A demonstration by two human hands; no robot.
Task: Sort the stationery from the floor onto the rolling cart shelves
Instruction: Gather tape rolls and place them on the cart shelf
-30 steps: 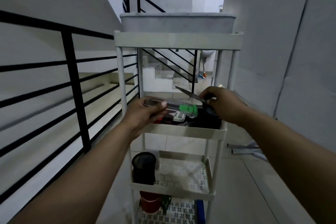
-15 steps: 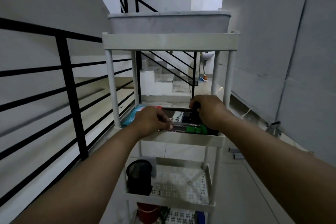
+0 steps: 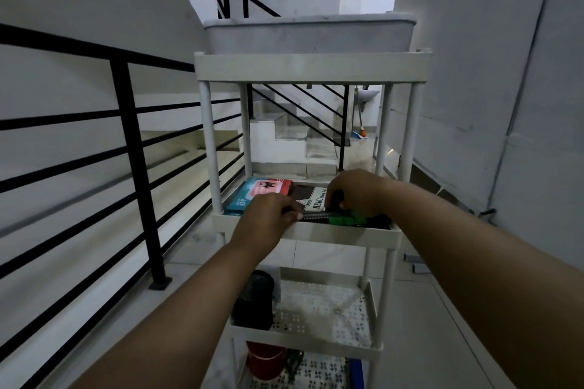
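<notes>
Cutter: a green-and-clear utility cutter [image 3: 335, 217] lies along the front edge of the cart's second shelf [image 3: 341, 235].
Left hand [image 3: 268, 215]: fingers pinch the cutter's left end.
Right hand [image 3: 357, 191]: curled over a dark handle (scissors, seemingly) beside a staples box [image 3: 314, 199].
Cart [image 3: 311, 66]: white, a grey tub [image 3: 309, 35] on top.

Right hand [image 3: 357, 191] covers whatever dark object it grips; type unclear. Left hand [image 3: 268, 216] hides the near end of the green-tipped tool [image 3: 335, 218]. Box [image 3: 316, 199] label partly covered at 3 o'clock. Red container [image 3: 265, 363] and blue item [image 3: 356, 373] on the bottom shelf cut off at 6 o'clock. Gray tub [image 3: 309, 36] contents hidden.
</notes>
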